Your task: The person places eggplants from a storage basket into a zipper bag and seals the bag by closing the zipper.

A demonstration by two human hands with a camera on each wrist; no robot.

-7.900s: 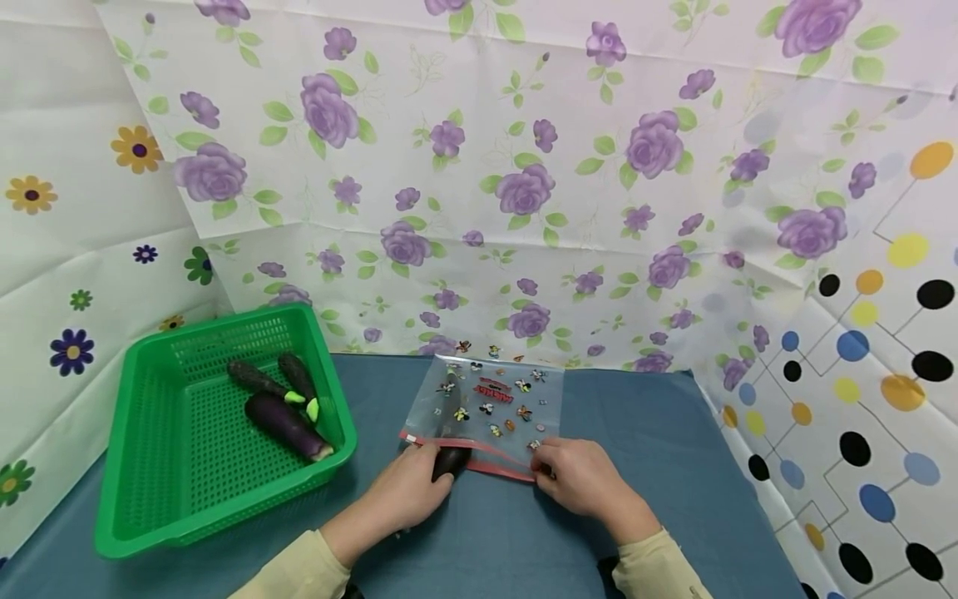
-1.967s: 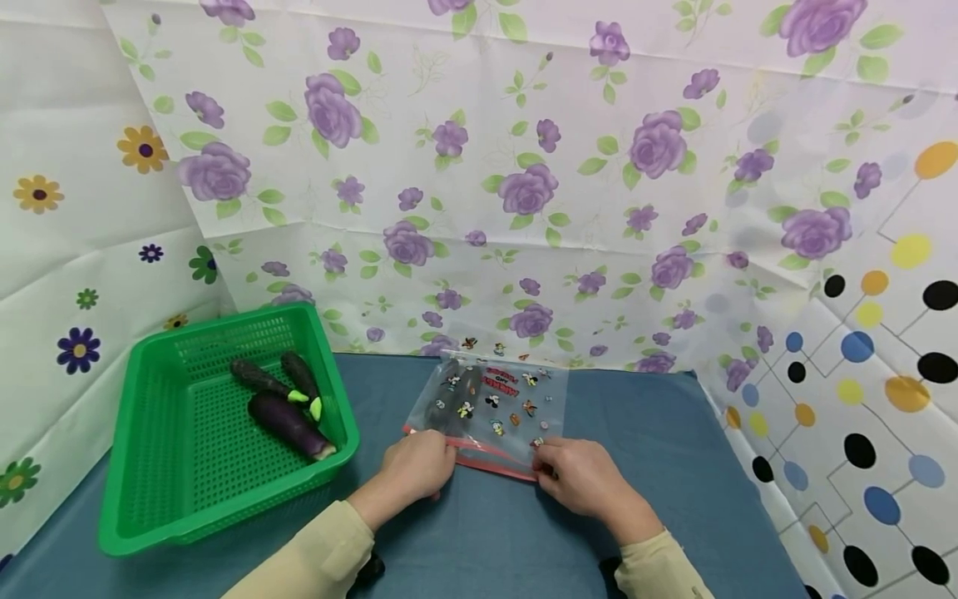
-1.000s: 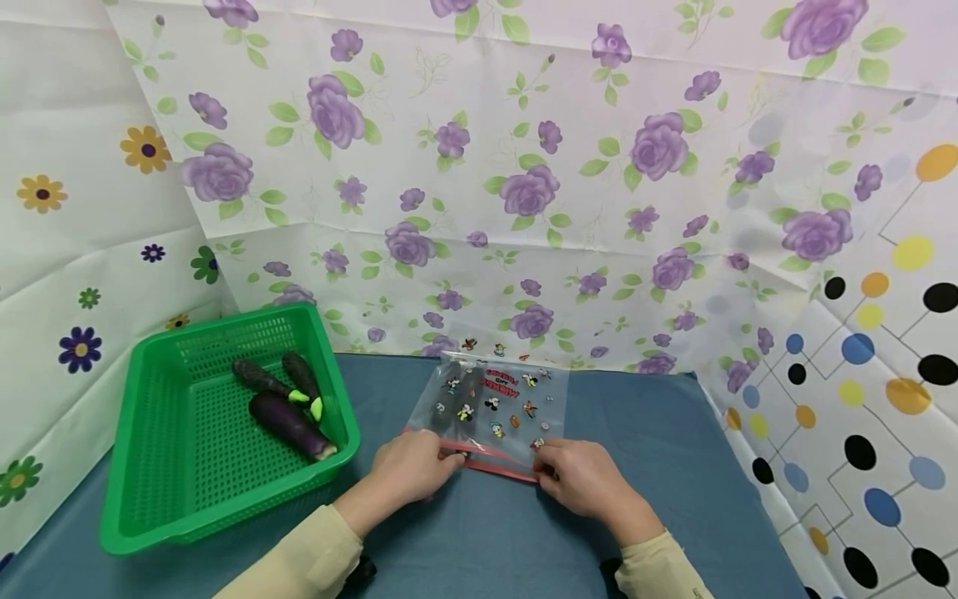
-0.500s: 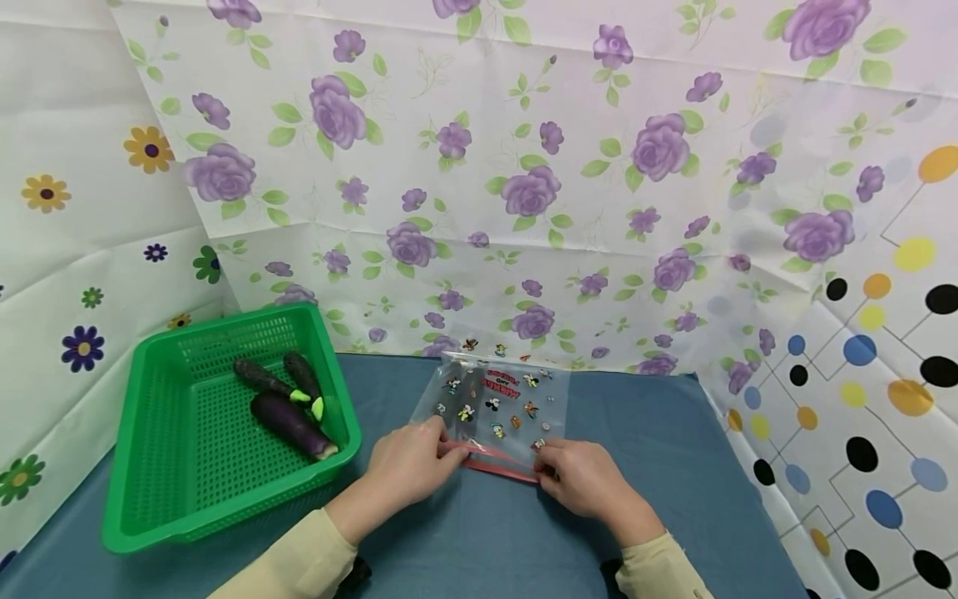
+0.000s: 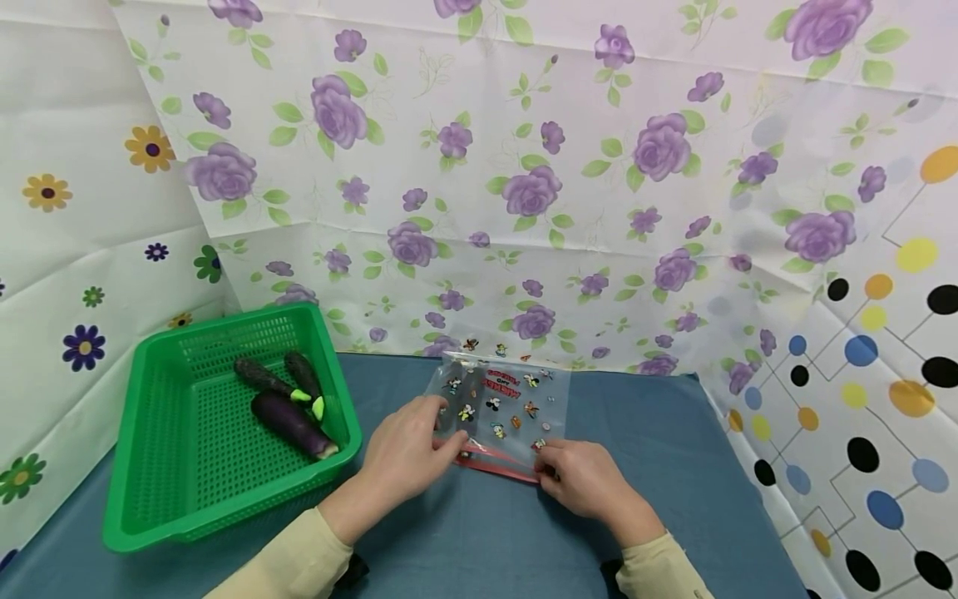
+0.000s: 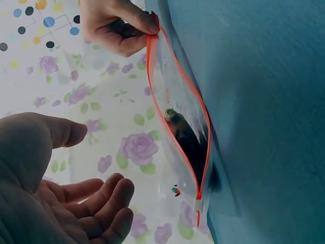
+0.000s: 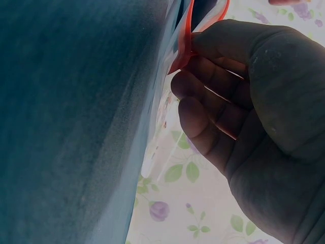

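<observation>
The clear plastic zip bag printed with small cartoon figures (image 5: 500, 408) lay flat on the blue cloth-covered desk (image 5: 644, 433), its red zip strip (image 5: 500, 462) towards the person. One dark purple aubergine (image 6: 189, 144) sat inside, towards the bag's left side; the left wrist view showed the mouth gaping, with the zip not yet pressed together.

The right hand (image 5: 587, 480) pinched the red strip at its right end, thumb against curled fingers, as the right wrist view confirmed. The left hand (image 5: 407, 449) held nothing: in the left wrist view its fingers were loosely spread with clear air between them and the bag. In the head view it lay over the bag's left near corner; actual contact could not be confirmed there.

Three further dark purple aubergines with green stems (image 5: 288, 403) lay in the green perforated plastic basket (image 5: 160, 482) at the left of the desk, well apart from the bag.

Risks noted: with only one end of the strip held, the thin film could slide or bunch on the cloth if pushed. The aubergine lay near the mouth and could roll back out, or foul the zip track, if the bag were tipped.
</observation>
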